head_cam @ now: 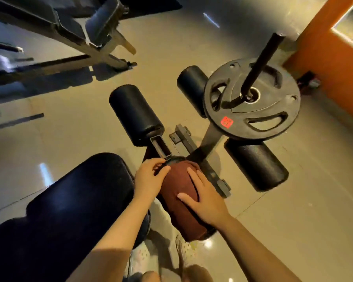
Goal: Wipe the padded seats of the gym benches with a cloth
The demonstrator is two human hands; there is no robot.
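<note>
Cloth (pixel 180 192) draped over roller, long axis 11-to-5 o'clock. Right hand (pixel 202 202) flat on cloth, fingers straight; left hand (pixel 149 178) pinches cloth edge. Seat (pixel 73 200) at 8 o'clock. Glossy tile floor (pixel 69 129); orange wall (pixel 324 47) at 2 o'clock.

Weight plate (pixel 253 100) on peg, orange wall (pixel 332 58) behind

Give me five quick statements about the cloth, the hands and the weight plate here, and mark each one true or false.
1. The right hand lies flat on the brown cloth. True.
2. The cloth is spread over the big black bench pad. False: it covers a smaller pad beside it.
3. The weight plate sits on a post. True.
4. The plate carries a blue sticker. False: the sticker is red.
5. The left hand hangs clear of the cloth. False: its fingers are at the cloth's far edge.
</note>
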